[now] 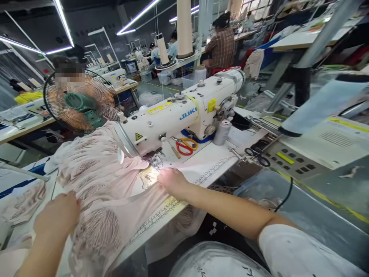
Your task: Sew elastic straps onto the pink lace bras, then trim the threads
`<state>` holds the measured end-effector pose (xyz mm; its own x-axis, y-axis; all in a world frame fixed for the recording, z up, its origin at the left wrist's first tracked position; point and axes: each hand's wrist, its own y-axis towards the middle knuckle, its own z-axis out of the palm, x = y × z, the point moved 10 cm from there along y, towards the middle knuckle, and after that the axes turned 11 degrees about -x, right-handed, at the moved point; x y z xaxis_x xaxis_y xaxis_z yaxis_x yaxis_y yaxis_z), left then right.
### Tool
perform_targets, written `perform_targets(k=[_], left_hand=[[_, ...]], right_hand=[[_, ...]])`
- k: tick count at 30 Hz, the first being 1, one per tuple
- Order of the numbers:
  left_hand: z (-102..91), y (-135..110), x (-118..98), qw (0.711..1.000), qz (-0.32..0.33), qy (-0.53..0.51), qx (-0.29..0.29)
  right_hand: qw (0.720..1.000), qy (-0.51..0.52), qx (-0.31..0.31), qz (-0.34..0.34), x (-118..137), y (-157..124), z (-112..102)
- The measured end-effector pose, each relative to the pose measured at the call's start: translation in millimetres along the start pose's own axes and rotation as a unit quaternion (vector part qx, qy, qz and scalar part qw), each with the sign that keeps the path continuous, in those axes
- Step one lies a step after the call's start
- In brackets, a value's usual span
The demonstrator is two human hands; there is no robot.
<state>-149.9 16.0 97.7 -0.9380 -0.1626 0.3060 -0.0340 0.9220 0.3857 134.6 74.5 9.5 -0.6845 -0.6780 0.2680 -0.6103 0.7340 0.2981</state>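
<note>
A white JUKI sewing machine [173, 115] stands on the table, its lamp lighting the needle area. Pale pink fabric [127, 207] with gathered, shirred patches spreads over the left of the table and hangs off the front edge. My right hand [173, 182] is closed on the fabric's edge just right of the needle; a thin metal piece shows by its fingertips, too small to name. At the fabric's left side is my left hand [57, 215], blurred, its fingers mostly hidden from me. Whether it grips the cloth I cannot tell.
Red-and-orange-handled scissors [186, 146], a wooden-handled tool [175, 151] and a grey thread cone [221, 132] lie or stand by the machine. Black-handled scissors [258, 157] hang near a control box [317, 146]. A fan [80, 100] stands behind; a plastic bin [288, 207] is at right. People sit farther back.
</note>
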Motion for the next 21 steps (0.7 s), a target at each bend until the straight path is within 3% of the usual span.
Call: perform_targets(k=[2,6,9,11,16,19,21], left_hand=[[-2.1,11,-35,1.000,-0.016,-0.014,0.001],[19.3,32,-142,0.990,0.065,-0.123,0.035],[46.7,48,-184,0.982,0.072,-0.165,0.060],[63.8,61,-187,0.982,0.037,-0.169,0.071],[87.9,89,-165,0.978,-0.077,-0.162,0.108],[75.1,93,-158,0.977,-0.082,-0.177,0.088],[58.6,86,-160,0.977,-0.045,-0.201,0.059]], right_hand=[[0.999,-0.018,-0.043,0.023,-2,3,-1],[0.997,-0.028,-0.064,0.043,8,-6,2],[0.998,-0.020,-0.061,0.025,27,-15,11],[0.998,-0.016,-0.061,0.009,38,-18,20],[0.995,0.008,-0.053,-0.080,53,-11,38],[0.985,0.041,-0.039,-0.162,55,0,39],[0.974,0.064,-0.030,-0.214,53,9,37]])
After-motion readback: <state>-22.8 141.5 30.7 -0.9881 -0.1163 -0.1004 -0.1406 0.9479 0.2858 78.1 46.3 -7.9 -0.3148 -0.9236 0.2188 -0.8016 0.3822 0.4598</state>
